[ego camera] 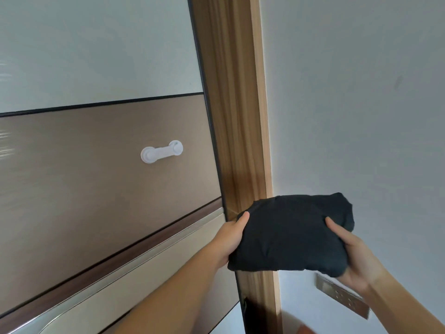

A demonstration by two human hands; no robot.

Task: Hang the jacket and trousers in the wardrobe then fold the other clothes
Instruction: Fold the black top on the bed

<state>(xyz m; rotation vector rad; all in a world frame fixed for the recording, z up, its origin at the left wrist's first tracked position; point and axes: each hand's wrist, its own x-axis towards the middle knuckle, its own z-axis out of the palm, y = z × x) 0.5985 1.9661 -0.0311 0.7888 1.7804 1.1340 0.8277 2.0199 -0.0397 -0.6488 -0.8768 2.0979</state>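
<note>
At the left stands the wardrobe door (101, 165), closed, with a white latch (161, 151) on it; we cannot see what is inside. Our left hand (232, 239) grips the bundle (291, 235) from its left edge, thumb on top. The folded black bundle hangs in the air before the wooden frame (238, 116) and the wall (361, 104). It looks soft, light and floppy, so we judge it best held at both sides. Our right hand (349, 256) clasps its right end.

folded garment (291, 235) between both hands, wardrobe door (96, 165) at left.
</note>
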